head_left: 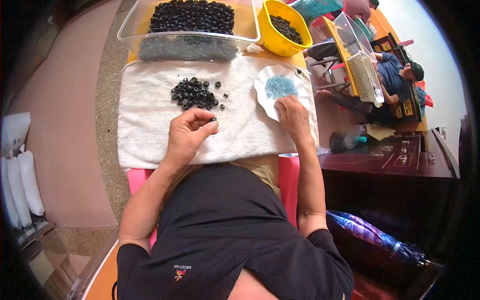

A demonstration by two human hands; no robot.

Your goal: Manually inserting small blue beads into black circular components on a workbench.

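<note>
Black bead [213, 119] left, blue beads [280, 86] right
Left hand [184, 137] pinches the bead; right hand [295, 118] — nearer the dish [261, 89] by the towel's [142, 115] right edge — bunched, hold unclear.

A wooden table [298, 61] stands with a strip of speckled terrazzo [107, 115] along its left side; smooth pinkish-beige flooring [75, 125] spreads farther left of it. A pink plastic chair [288, 182] sits at the wooden table's near edge. Right of that table is a second, metal-legged table [344, 55], with black, gold-trimmed furniture [408, 107] beyond. Glossy dark-maroon panelling [375, 162] lies right of the wooden table's near corner. Farthest right of it rises a white wall [430, 35], brightly lit.
</note>
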